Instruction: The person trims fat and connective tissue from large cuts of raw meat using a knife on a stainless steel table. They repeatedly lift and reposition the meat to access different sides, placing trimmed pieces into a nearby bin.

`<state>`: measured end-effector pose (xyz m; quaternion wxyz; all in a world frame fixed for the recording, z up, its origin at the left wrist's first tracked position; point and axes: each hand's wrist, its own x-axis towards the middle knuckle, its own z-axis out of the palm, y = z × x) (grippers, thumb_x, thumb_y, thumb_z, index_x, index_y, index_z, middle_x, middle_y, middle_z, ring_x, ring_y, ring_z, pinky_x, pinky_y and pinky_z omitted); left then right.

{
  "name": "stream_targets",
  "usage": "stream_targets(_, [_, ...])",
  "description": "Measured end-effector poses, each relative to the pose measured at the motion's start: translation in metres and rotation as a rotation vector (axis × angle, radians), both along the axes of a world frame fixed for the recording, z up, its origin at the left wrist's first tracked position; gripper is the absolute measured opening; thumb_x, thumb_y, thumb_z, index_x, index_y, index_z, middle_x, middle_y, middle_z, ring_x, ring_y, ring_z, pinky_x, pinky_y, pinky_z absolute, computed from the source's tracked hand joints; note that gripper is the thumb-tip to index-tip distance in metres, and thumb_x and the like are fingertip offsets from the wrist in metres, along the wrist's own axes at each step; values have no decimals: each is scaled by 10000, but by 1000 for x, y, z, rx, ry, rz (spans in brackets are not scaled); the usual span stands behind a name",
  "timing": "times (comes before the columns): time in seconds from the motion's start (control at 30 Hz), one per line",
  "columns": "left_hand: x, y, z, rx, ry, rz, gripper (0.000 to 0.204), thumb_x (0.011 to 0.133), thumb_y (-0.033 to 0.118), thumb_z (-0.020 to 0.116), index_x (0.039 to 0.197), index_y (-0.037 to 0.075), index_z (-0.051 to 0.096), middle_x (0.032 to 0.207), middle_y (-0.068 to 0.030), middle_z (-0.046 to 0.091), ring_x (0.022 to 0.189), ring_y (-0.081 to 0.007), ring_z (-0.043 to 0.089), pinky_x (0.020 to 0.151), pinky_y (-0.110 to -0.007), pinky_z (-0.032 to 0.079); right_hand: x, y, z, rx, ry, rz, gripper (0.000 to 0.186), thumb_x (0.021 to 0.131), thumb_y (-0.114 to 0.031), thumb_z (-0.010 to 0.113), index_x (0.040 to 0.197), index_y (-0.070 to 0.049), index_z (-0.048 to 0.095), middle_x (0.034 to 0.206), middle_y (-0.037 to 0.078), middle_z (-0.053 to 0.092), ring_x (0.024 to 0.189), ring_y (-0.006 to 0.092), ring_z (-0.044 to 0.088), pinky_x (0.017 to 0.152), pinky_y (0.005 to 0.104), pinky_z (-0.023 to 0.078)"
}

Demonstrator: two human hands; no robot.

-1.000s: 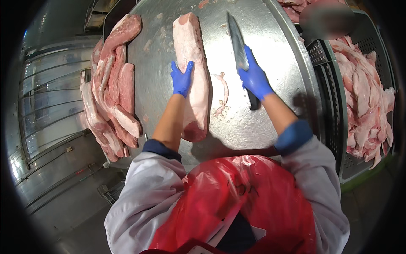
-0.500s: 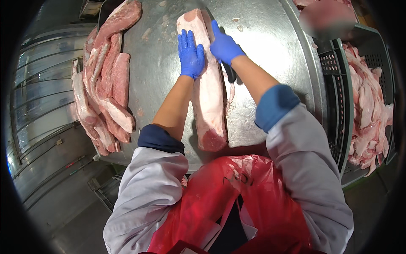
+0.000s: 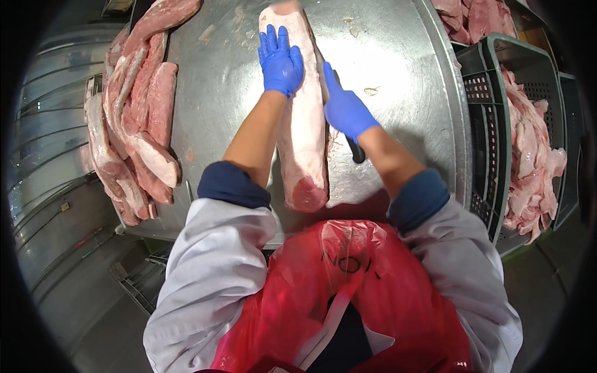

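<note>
A long pale pork loin (image 3: pixel 303 146) lies lengthwise on the metal table (image 3: pixel 214 81), its cut pink end toward me. Flat on its fat side, with fingers stretched, rests my left hand (image 3: pixel 280 64) in a blue glove. My right hand (image 3: pixel 348 112), also blue-gloved, is closed round the black handle of a knife (image 3: pixel 356 151). The blade runs along the right side of the loin, and part of it is hidden by the hand and the meat. Thin trimmings (image 3: pixel 339 146) lie beside the loin's right edge.
Several long cuts of meat (image 3: pixel 138 112) are heaped at the table's left edge. To the right stands a dark plastic crate (image 3: pixel 497 118) holding pale fat trimmings (image 3: pixel 532 158). More pink meat (image 3: pixel 479 22) sits at the far right. A small scrap (image 3: pixel 371 91) lies on the table.
My right hand has drawn the knife toward me along the loin's right side. My left hand stays flat on the meat. The whole view has shifted slightly.
</note>
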<state>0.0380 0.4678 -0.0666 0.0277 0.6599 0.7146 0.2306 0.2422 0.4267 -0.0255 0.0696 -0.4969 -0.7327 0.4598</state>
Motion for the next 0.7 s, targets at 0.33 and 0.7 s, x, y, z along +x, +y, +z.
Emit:
stream_targets(0.33, [30, -71, 21, -133, -65, -112, 685, 940, 272, 459, 1569, 58, 292, 1643, -293, 104, 1496, -533, 114, 1212, -590, 119, -11, 9, 5, -65, 41, -69, 830, 899, -81, 447, 1621, -189, 53, 928, 337, 673, 813, 440, 689, 779, 482, 547])
stream_targets(0.7, [26, -58, 7, -114, -29, -40, 680, 973, 354, 435, 1577, 84, 278, 1647, -276, 117, 1505, -508, 113, 1207, -594, 144, 89, -243, 22, -196, 156, -18, 805, 944, -89, 475, 1611, -139, 27, 898, 305, 659, 715, 477, 644, 685, 528, 498])
